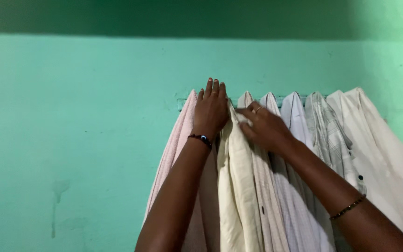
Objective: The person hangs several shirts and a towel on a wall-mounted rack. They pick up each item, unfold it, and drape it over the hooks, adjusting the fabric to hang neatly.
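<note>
A: Where is the cream shirt (233, 186) you're working at?

B: It hangs second from the left in the row on the wall, between the pink shirt (176, 154) and a beige shirt (264, 200). Your hands meet at its top, by the collar.

A: What is your left hand (211, 112) doing?

B: It lies flat, fingers straight and pointing up, over the gap between the pink shirt and the cream one. That grip is wide, pressing on cloth and not closed round anything. A dark bracelet (200, 138) with a blue bead sits at your wrist.

A: And your right hand (264, 127)?

B: It comes in from the right, fingers bent narrow at the cream shirt's collar edge. It seems to pinch the fabric, though the fingertips are partly hidden, so I cannot tell for sure. A thin bangle (347, 208) rings that forearm.

A: What lies further out?

B: To the right hang a white shirt (295, 121), a checked shirt (325, 135) and two more pale ones, all against the green wall (71, 116).
</note>
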